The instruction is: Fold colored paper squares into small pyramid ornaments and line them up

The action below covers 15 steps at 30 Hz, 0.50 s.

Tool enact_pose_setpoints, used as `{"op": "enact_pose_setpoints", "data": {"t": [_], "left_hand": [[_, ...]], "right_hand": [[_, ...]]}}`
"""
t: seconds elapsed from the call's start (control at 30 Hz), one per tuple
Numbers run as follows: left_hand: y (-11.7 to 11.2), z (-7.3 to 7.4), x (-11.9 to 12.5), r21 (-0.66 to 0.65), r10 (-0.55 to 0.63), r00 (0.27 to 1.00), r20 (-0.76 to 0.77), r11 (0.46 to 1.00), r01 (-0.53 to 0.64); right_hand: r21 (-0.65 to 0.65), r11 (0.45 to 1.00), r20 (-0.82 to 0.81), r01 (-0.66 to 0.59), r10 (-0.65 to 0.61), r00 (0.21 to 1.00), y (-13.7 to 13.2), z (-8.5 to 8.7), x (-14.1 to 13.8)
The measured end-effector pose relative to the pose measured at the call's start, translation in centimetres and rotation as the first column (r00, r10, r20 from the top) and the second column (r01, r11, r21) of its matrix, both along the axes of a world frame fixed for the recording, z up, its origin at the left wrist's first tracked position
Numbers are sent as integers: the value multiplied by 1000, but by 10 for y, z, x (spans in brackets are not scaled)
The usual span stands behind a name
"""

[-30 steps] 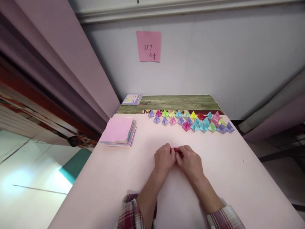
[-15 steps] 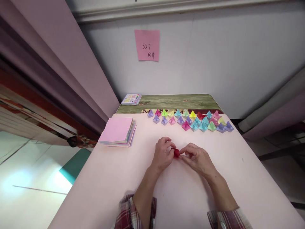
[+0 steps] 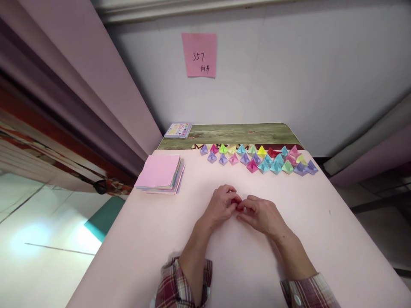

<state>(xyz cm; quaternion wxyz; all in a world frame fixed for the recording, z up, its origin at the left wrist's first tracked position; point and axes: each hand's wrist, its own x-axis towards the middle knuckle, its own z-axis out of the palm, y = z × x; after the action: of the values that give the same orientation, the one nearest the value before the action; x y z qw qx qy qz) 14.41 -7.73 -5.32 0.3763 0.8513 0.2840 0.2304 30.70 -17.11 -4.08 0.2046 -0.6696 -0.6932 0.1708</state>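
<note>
My left hand [image 3: 221, 205] and my right hand [image 3: 260, 212] meet at the middle of the pale pink table [image 3: 154, 239]. Both pinch a small folded red paper piece [image 3: 239, 207], which is mostly hidden between the fingertips. Beyond my hands, along the table's far edge, lie two rows of several small folded paper shapes [image 3: 258, 160] in purple, pink, green, blue, yellow and red.
A stack of coloured paper squares [image 3: 159, 173] with a pink sheet on top lies at the far left of the table. A paper pack [image 3: 178, 130] rests on a green wooden surface [image 3: 237, 134] by the wall. A pink note [image 3: 199, 55] hangs on the wall.
My hands parted a little, showing the red piece, then closed together over it again. The view shifted slightly.
</note>
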Motion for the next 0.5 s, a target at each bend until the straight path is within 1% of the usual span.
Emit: {"op": "enact_pose_setpoints", "data": {"t": [0.13,0.23,0.4,0.5], "left_hand": [[-1,-2,3,39,-11,999,-52,999,13],[-2,-2,5,73,4,997,-83,997,2],[-3,-2,7,82,30,994,-105,996,-21],[-3,-2,7,81,36,994,-108,996,-28]], "right_hand": [[-25,1000,55,-2,4,999,0,-2,-2],[-23,1000,101,-14,16,995,-1,-2,-3],[-39,999,159,-27,33,987,-1,1,-5],[-64,998,182,-7,19,983,-1,2,-7]]}}
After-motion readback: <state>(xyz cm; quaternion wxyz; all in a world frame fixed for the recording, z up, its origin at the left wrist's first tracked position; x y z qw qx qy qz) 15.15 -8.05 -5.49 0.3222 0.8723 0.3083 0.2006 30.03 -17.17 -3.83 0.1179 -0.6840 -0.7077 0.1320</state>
